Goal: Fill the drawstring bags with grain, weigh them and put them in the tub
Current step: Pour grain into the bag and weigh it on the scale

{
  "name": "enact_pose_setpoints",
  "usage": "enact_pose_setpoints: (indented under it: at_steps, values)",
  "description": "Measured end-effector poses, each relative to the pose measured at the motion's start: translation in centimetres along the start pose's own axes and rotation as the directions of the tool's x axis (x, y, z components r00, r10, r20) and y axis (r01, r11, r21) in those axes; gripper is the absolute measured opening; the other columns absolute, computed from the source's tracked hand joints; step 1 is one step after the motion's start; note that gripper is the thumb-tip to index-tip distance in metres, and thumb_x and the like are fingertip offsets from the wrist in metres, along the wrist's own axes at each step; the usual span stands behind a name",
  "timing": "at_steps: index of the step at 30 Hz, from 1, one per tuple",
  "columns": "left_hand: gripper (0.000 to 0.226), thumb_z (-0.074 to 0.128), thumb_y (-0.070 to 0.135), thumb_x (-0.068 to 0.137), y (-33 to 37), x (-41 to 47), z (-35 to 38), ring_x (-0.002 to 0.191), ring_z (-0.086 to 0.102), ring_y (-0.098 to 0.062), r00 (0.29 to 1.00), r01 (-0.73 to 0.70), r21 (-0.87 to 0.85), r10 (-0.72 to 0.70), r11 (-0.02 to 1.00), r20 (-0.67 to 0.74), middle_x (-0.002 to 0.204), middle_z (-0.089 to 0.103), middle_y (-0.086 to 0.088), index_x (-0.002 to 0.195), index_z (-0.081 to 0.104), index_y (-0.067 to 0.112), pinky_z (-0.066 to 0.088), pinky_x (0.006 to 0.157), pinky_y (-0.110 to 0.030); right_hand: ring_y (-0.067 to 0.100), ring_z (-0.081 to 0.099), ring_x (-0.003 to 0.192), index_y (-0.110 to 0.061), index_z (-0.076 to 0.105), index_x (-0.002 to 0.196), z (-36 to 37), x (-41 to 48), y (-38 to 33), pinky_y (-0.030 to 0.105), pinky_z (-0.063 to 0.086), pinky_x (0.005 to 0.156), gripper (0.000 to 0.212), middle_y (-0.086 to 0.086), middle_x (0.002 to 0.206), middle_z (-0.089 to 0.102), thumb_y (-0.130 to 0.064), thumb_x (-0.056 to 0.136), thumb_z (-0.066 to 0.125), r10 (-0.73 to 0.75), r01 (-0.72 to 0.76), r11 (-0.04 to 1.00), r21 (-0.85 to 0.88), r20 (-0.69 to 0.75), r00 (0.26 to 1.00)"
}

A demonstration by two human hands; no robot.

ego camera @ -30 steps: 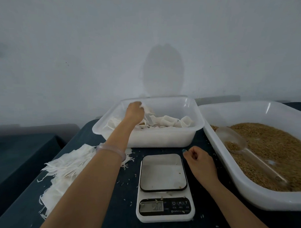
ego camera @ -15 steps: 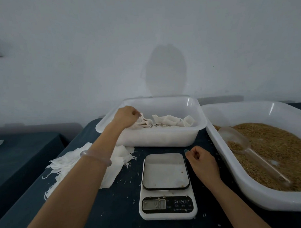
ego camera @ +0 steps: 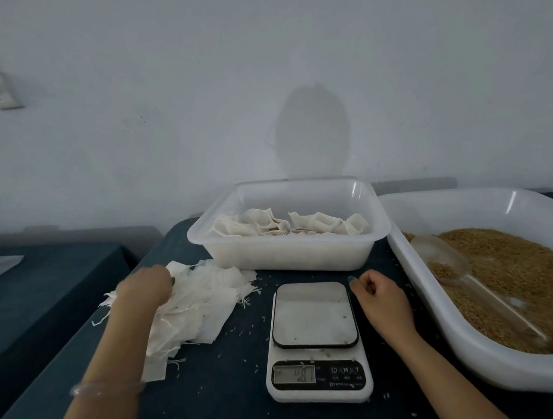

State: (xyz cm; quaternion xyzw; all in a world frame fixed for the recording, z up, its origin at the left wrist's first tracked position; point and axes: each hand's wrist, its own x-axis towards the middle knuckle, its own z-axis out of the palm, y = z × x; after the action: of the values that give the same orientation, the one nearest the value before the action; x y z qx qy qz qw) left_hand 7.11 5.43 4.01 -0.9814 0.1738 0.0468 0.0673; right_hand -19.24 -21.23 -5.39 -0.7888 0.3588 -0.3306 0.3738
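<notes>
At nine o'clock from the scale, a pile of empty drawstring bags (ego camera: 209, 304) lies flat on the dark table (ego camera: 231, 380), loose strings trailing off its edges. The left hand (ego camera: 144, 287) lies on the pile's left part with its fingers bent down onto the cloth. It is blurred, so I cannot tell whether they pinch a bag or only touch it. A clear bracelet (ego camera: 106, 388) rings that wrist. At twelve o'clock from the scale stands the white tub (ego camera: 286, 253), with filled bags (ego camera: 262, 224) lying in it, their mouths puckered. The scale (ego camera: 319, 342) carries only a few stray grains on its plate, and its display is lit, the digits too blurred to read. Just off its two o'clock corner the right hand (ego camera: 383, 304) rests on the table, fingers loosely curled round nothing. At three o'clock the big white tray (ego camera: 483, 360) holds the grain (ego camera: 511, 267). A clear scoop (ego camera: 439, 255) lies on the heap — bowl toward eleven o'clock, handle toward five — with a little grain in it.
</notes>
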Motion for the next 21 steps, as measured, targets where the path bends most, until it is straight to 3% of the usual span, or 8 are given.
enact_pose_setpoints:
  at_steps: [2,5,10,13,18,21]
  values:
    - [0.046,0.032,0.040,0.106,-0.4,0.5,1.1,0.114,0.056,-0.025,1.000,0.000,-0.078,0.001,0.997,0.009,0.131,0.058,-0.010,0.132,0.051,0.007,0.045,0.099,-0.036,0.008,0.048,0.051,-0.020,0.052,0.066,0.0,0.0,0.0,0.026,0.035,0.049,0.032,-0.003,0.057,0.053,-0.035,0.092,0.062,-0.005,0.005,1.000,-0.002,-0.002,1.000]
    - [0.045,0.034,0.045,0.105,-0.6,1.0,1.8,0.093,0.058,-0.020,1.000,-0.019,-0.074,0.019,0.997,-0.007,0.104,0.062,-0.003,0.115,0.061,0.011,0.048,0.086,-0.033,0.008,0.049,0.052,-0.021,0.052,0.066,0.0,0.0,0.0,0.027,0.036,0.050,0.032,-0.003,0.057,0.054,-0.035,0.092,0.062,-0.002,0.002,1.000,0.003,-0.005,1.000]
    - [0.022,0.048,0.035,0.100,-0.2,0.5,2.0,0.077,0.055,-0.020,0.975,0.020,0.011,-0.018,1.000,-0.220,0.084,0.055,0.002,0.092,0.060,0.018,0.043,0.069,-0.029,0.008,0.049,0.052,-0.022,0.051,0.066,0.0,0.0,-0.1,0.026,0.035,0.050,0.032,-0.004,0.057,0.053,-0.036,0.093,0.062,0.006,-0.006,1.000,-0.009,0.008,1.000]
    - [0.027,0.044,0.026,0.100,0.2,0.3,2.1,0.064,0.052,-0.016,0.948,0.044,-0.011,-0.045,0.999,-0.314,0.072,0.053,0.003,0.076,0.055,0.018,0.038,0.062,-0.026,0.007,0.046,0.050,-0.022,0.050,0.065,-0.1,-0.1,-0.1,0.025,0.033,0.049,0.033,-0.005,0.056,0.051,-0.035,0.093,0.062,0.005,-0.005,1.000,-0.007,0.003,1.000]
    - [0.025,0.043,0.012,0.097,0.1,0.2,2.2,0.064,0.053,-0.019,0.940,-0.001,-0.058,-0.018,0.998,-0.339,0.073,0.055,0.000,0.083,0.063,0.016,0.041,0.061,-0.028,0.007,0.047,0.050,-0.022,0.051,0.066,0.0,-0.1,-0.2,0.025,0.034,0.048,0.032,-0.004,0.057,0.052,-0.036,0.093,0.062,0.003,-0.003,1.000,-0.019,-0.001,1.000]
    - [0.018,0.054,0.021,0.094,0.2,-0.5,1.8,0.065,0.055,-0.019,0.917,-0.003,-0.082,-0.030,0.997,-0.398,0.073,0.058,0.004,0.086,0.069,0.028,0.042,0.062,-0.027,0.008,0.048,0.050,-0.021,0.052,0.066,-0.1,-0.1,-0.1,0.026,0.035,0.049,0.032,-0.004,0.057,0.053,-0.036,0.093,0.062,-0.003,0.003,1.000,-0.015,0.002,1.000]
